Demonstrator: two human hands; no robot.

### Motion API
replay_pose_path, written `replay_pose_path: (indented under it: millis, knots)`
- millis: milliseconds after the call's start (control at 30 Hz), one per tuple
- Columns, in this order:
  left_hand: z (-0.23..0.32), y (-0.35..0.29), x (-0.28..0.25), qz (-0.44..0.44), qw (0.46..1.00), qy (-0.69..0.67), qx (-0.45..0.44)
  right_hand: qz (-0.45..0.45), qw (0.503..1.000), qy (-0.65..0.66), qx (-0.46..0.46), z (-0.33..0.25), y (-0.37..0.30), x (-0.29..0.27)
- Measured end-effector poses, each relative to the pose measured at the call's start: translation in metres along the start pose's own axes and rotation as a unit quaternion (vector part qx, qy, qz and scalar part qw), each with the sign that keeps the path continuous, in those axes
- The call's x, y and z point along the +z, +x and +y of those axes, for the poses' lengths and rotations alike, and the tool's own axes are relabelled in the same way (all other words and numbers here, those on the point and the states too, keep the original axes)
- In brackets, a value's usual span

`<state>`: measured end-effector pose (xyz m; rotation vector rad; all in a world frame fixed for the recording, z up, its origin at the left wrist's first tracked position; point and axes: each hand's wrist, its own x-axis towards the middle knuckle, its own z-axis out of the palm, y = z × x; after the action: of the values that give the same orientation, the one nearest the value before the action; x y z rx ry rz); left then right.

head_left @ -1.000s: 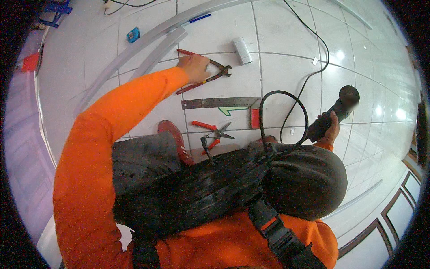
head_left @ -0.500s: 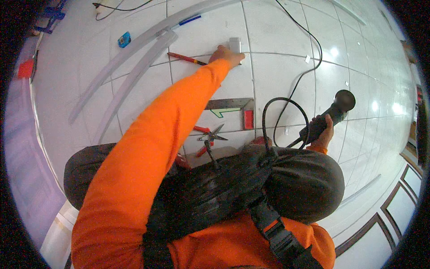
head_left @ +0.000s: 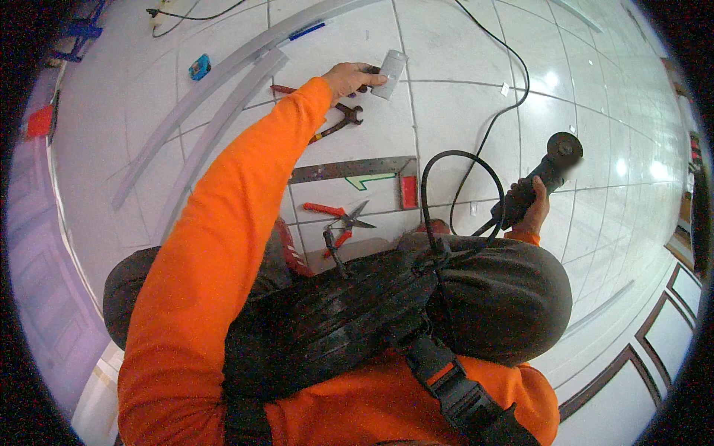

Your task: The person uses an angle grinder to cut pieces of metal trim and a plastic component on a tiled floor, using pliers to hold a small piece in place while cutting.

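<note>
My left hand (head_left: 348, 79) reaches out over the tiles, its thumb and fingers pinching a short light-grey flat piece (head_left: 390, 76) of what looks like the same material as the long strips. Close under that wrist lie pincers (head_left: 346, 115) with dark jaws and red-yellow handles, partly covered by my sleeve. At my right side, my right hand (head_left: 532, 212) is wrapped round the body of a black angle grinder (head_left: 541, 178). Its round disc head (head_left: 565, 150) points away from me, and whether it spins cannot be told.
Red-handled snips (head_left: 349, 218) lie open before my knees, beyond them a metal square (head_left: 357, 169) with a red stock. Long grey strips (head_left: 201, 137) stretch across the left, near a blue tape measure (head_left: 199, 68) and blue pen (head_left: 306, 30). A black cord (head_left: 494, 115) loops by my right knee.
The grey piece, which was at my left hand by the floor, is now tilted in its fingers. That hand has moved slightly left, uncovering the pincers' jaws. The grinder has turned, showing its disc.
</note>
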<state>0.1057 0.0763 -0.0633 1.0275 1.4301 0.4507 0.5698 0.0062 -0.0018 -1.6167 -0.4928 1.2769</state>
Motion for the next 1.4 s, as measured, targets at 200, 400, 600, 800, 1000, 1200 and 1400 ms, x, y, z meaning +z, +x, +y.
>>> replay_pose_path:
  millis: [200, 400, 600, 800, 1000, 1200, 1400]
  knots:
    - [-0.005, 0.030, 0.003, -0.001, 0.973, 0.223, 0.065, -0.024, 1.000, 0.013, 0.001, -0.004, -0.002, 0.005]
    - [-0.010, 0.024, -0.005, 0.169, 0.919, 0.341, 0.106, -0.011, 0.999, -0.027, -0.042, 0.001, -0.005, 0.009]
    - [-0.014, -0.053, -0.055, 0.024, 0.837, 0.535, 0.112, -0.005, 0.999, -0.037, -0.013, 0.003, -0.008, 0.019]
    - [-0.078, -0.111, 0.000, 0.142, 0.722, 0.638, 0.227, -0.031, 0.999, -0.039, 0.000, 0.012, -0.003, 0.018]
    - [-0.081, -0.103, -0.028, 0.086, 0.787, 0.574, 0.210, 0.005, 0.999, -0.039, -0.008, 0.011, -0.004, 0.027]
    - [-0.089, -0.095, -0.038, 0.146, 0.824, 0.531, 0.129, -0.010, 0.999, -0.052, 0.011, 0.011, -0.004, 0.025]
    - [-0.102, -0.096, -0.052, 0.175, 0.818, 0.535, 0.121, -0.015, 0.999, -0.015, 0.050, 0.010, 0.001, 0.015]
